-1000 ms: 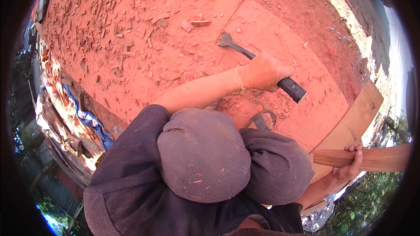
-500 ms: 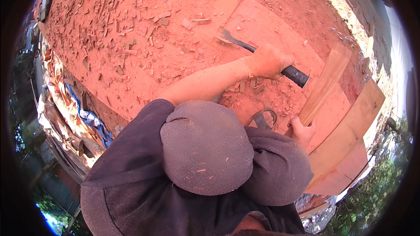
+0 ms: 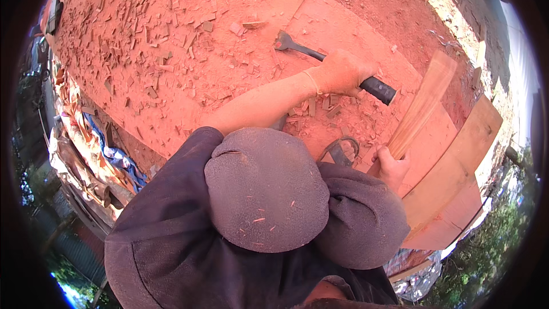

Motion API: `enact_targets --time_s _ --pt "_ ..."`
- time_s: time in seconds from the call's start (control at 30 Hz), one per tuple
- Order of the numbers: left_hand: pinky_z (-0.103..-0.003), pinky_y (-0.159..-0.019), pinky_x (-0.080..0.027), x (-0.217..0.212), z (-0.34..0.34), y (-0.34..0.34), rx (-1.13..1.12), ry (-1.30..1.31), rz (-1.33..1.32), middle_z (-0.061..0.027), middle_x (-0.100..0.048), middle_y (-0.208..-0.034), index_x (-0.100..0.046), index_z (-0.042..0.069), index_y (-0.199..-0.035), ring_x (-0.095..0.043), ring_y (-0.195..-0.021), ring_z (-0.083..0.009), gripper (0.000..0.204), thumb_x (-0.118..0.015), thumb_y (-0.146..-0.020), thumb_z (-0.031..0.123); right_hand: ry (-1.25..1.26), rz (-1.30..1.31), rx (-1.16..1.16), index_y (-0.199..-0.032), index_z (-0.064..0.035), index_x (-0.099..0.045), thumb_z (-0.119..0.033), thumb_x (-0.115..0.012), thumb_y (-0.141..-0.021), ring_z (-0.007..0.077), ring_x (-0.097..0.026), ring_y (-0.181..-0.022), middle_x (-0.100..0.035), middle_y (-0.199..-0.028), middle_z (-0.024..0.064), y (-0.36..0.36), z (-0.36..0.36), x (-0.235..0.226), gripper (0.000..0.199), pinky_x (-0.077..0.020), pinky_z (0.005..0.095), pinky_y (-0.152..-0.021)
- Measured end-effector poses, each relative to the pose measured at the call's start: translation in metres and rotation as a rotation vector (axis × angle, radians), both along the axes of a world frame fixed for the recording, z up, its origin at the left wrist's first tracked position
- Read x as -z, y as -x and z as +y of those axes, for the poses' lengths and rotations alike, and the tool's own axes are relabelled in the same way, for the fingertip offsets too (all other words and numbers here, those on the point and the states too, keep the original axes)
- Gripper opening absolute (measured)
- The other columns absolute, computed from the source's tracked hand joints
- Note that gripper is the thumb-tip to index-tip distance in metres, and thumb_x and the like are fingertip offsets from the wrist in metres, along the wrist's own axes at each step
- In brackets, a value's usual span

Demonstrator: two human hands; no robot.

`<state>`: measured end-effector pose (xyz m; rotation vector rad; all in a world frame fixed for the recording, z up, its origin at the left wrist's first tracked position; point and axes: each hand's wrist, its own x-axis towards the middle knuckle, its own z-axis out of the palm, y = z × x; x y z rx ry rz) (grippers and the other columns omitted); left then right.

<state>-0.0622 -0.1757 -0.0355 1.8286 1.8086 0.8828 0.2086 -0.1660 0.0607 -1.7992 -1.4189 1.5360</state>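
Observation:
My left hand (image 3: 346,71) is closed round the black grip of a short hand tool. This tool (image 3: 303,50) has a narrow dark shaft and a flared metal head, which points left over the red dusty ground. Lower right, my right hand (image 3: 392,163) grips the near end of a long wooden board (image 3: 423,100). That board slants up and to the right, its far end away from me. Part of the right hand and its whole forearm are hidden behind my knee (image 3: 363,217) in dark cloth.
Wood chips (image 3: 194,40) lie scattered over the red-dusted sheet (image 3: 354,28). A wider curved plank (image 3: 457,160) is to the right of the held board. A strapped sandal (image 3: 341,151) shows beyond my knees. Crumpled cloth and a blue sheet (image 3: 117,154) lie at the left.
My left hand has moved slightly farther from me and to the left, and the tool's head has turned to show more of its flat face. The board has barely shifted.

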Motion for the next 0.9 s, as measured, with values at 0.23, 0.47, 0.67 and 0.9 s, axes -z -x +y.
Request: enact_targets --time_s 0.23,0.47,0.67,0.9 --pt "-0.049 -0.059 -0.053 0.013 0.003 -0.008 -0.056 -0.081 0.067 -0.0109 -0.069 -0.071 -0.062 0.014 -0.094 -0.072 -0.073 -0.0344 0.043 -0.087 -0.065 0.034 -0.296 0.513 0.427 -0.109 0.002 -0.057 -0.01 -0.066 -0.089 0.0175 -0.062 -0.072 -0.063 -0.085 0.0099 0.02 0.038 -0.053 0.024 -0.0544 0.0373 -0.068" --pt "-0.046 -0.058 -0.052 0.011 -0.031 -0.011 0.078 0.056 0.127 -0.0073 -0.067 -0.076 -0.063 0.014 -0.091 -0.071 -0.071 -0.0314 0.03 -0.079 -0.067 0.021 0.138 0.079 -0.102 -0.1 0.0035 -0.06 -0.005 -0.072 -0.08 0.0166 -0.063 -0.061 -0.064 -0.075 0.0064 -0.008 -0.02 0.023 0.025 -0.0508 0.0309 -0.056" --pt "-0.047 -0.059 -0.052 -0.019 -0.063 -0.069 0.323 -0.032 -0.18 -0.0056 -0.064 -0.075 -0.06 0.013 -0.089 -0.069 -0.071 -0.0322 0.038 -0.082 -0.06 0.022 0.256 -0.184 0.104 -0.102 0.0017 -0.059 -0.005 -0.073 -0.079 0.0188 -0.062 -0.057 -0.064 -0.072 0.0108 -0.076 -0.026 0.008 0.028 -0.0497 0.0339 -0.049" --pt "-0.046 -0.057 -0.051 -0.064 -0.032 -0.086 0.138 -0.294 -0.424 -0.0074 -0.063 -0.071 -0.058 0.014 -0.087 -0.069 -0.069 -0.0328 0.031 -0.08 -0.065 0.019 0.233 -0.126 0.268 -0.107 0.0022 -0.058 -0.012 -0.072 -0.084 0.02 -0.061 -0.056 -0.064 -0.073 0.0135 -0.094 -0.027 -0.007 0.03 -0.0508 0.0345 -0.05"
